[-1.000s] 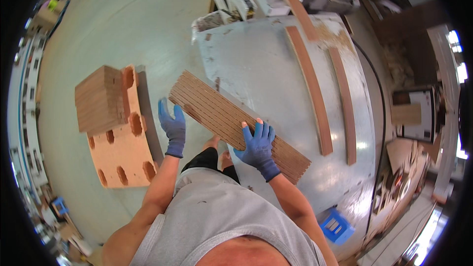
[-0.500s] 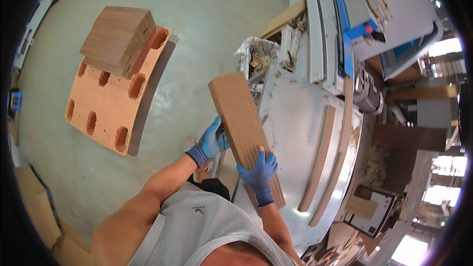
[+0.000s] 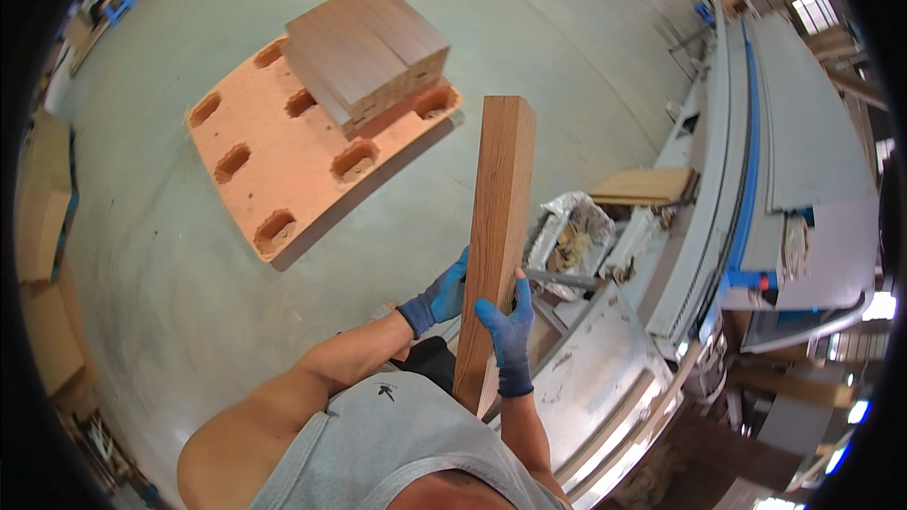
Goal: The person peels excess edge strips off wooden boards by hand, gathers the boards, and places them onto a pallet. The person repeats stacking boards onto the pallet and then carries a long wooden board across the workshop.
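I hold a long brown wooden board [image 3: 497,217] on edge in front of me, pointing away over the floor. My left hand [image 3: 442,297], in a blue glove, grips its left side. My right hand [image 3: 508,332], also gloved in blue, clasps its near end from the right. Ahead on the floor lies an orange moulded pallet [image 3: 283,156] with round pockets. A stack of similar brown boards [image 3: 367,49] rests on its far part.
A grey metal machine table [image 3: 605,387] stands at my right, with a long grey and blue machine [image 3: 756,189] behind it. A crumpled foil-like bag [image 3: 567,241] and a small wooden panel [image 3: 647,187] lie beside it. Cardboard sheets [image 3: 42,264] lean at the far left.
I have lifted the board off the grey table and turned left with it. The pallet and its stack now lie straight ahead instead of at my left.
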Demonstrator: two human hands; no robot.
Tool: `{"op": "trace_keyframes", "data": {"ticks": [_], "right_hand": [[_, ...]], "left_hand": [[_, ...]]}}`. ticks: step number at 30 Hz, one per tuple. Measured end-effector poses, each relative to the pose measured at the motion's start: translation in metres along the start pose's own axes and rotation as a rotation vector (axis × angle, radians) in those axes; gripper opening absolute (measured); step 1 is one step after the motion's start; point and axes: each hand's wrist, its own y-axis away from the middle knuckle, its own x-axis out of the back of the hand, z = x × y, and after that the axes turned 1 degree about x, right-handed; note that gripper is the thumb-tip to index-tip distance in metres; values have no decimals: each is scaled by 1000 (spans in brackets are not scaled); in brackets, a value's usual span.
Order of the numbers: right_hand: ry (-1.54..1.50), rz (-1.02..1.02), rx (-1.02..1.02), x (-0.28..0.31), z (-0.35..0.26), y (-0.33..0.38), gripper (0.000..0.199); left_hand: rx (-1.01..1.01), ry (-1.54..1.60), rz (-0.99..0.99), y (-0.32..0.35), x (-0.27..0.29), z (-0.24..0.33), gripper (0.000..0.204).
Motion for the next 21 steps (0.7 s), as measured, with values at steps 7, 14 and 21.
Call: {"op": "trace_keyframes", "data": {"ticks": [7,14,21], "right_hand": [[-360,-348,-147,-106,-41,-103,89],[-391,-705,-195,-219,-44,-209,91],[-427,-906,-220,-347,-51,-290,92]], "left_hand": [[-212,-22,-41,14,50,121,84],[-471,-258,177,18,75,237,73],[-600,-38,565,0,151,321,61]]}}
